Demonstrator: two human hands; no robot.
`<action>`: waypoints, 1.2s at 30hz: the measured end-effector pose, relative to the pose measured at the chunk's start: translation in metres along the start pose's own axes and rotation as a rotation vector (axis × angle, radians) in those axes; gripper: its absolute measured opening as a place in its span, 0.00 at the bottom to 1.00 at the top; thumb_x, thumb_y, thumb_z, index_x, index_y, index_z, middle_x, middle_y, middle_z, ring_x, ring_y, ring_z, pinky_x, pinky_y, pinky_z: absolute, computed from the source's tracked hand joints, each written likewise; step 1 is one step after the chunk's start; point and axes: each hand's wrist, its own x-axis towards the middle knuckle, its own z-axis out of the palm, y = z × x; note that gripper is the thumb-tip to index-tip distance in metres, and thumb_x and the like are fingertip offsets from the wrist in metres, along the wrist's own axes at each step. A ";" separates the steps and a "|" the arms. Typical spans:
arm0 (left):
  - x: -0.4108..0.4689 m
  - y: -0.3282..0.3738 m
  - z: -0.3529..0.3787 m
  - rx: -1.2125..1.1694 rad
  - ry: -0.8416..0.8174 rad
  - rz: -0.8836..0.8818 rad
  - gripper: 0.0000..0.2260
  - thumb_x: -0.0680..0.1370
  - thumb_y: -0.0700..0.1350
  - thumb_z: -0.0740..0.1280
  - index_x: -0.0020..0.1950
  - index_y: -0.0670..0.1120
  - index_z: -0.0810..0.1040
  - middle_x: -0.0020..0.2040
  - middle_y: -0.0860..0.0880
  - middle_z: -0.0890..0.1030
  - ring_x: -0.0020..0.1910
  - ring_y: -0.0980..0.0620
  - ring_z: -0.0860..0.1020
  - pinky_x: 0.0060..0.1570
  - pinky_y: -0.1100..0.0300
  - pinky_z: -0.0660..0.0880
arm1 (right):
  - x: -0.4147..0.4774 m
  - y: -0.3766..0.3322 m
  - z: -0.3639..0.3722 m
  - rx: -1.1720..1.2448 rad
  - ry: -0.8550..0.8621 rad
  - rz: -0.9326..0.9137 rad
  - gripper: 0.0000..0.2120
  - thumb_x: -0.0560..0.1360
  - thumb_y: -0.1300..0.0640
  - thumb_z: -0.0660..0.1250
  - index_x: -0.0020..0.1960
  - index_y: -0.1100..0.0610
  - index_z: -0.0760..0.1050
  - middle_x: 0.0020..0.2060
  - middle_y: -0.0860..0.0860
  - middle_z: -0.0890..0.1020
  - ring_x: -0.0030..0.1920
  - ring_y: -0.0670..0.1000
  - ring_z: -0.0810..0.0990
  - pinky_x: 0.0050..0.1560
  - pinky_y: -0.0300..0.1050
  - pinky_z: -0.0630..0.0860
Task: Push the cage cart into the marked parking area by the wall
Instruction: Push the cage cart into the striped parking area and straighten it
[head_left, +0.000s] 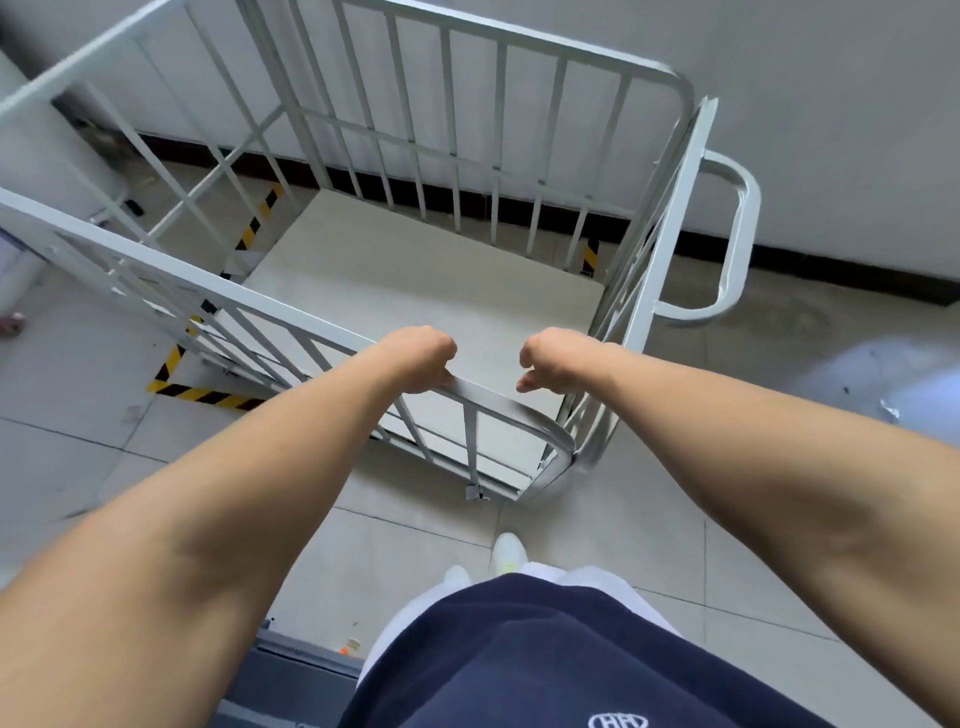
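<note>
Against the wall (831, 104), your cage cart (415, 270) sits largely within the yellow-black floor tape (202, 393), left hand (415, 358) curled on its near top rail (488, 397), right hand (558, 358) loosely fisted just off it; likely only final squaring remains.

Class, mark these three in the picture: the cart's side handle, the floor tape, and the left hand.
Side handle (740, 234): head view, on the loop's outer vertical bar.
Floor tape (200, 396): head view, on the near striped strip.
Left hand (421, 358): head view, on the knuckles over the rail.
</note>
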 end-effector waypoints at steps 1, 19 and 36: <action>0.000 0.005 0.000 0.002 -0.006 0.015 0.13 0.79 0.46 0.63 0.59 0.41 0.76 0.56 0.41 0.80 0.46 0.43 0.74 0.48 0.54 0.73 | -0.002 0.004 0.001 0.010 0.006 0.009 0.20 0.77 0.47 0.66 0.53 0.65 0.76 0.49 0.60 0.81 0.51 0.60 0.80 0.52 0.46 0.76; 0.045 0.142 -0.050 -0.235 0.142 -0.193 0.19 0.79 0.50 0.65 0.65 0.41 0.75 0.62 0.42 0.78 0.62 0.41 0.76 0.61 0.49 0.75 | 0.008 0.141 -0.064 -0.256 0.112 -0.183 0.22 0.76 0.49 0.68 0.65 0.60 0.74 0.59 0.58 0.80 0.59 0.61 0.79 0.58 0.51 0.77; 0.070 0.295 -0.031 -0.493 0.078 -0.628 0.19 0.79 0.53 0.63 0.64 0.42 0.73 0.64 0.43 0.77 0.64 0.41 0.75 0.62 0.50 0.73 | 0.002 0.298 -0.075 -0.459 0.045 -0.431 0.26 0.74 0.44 0.67 0.66 0.58 0.74 0.60 0.56 0.80 0.61 0.58 0.78 0.62 0.51 0.76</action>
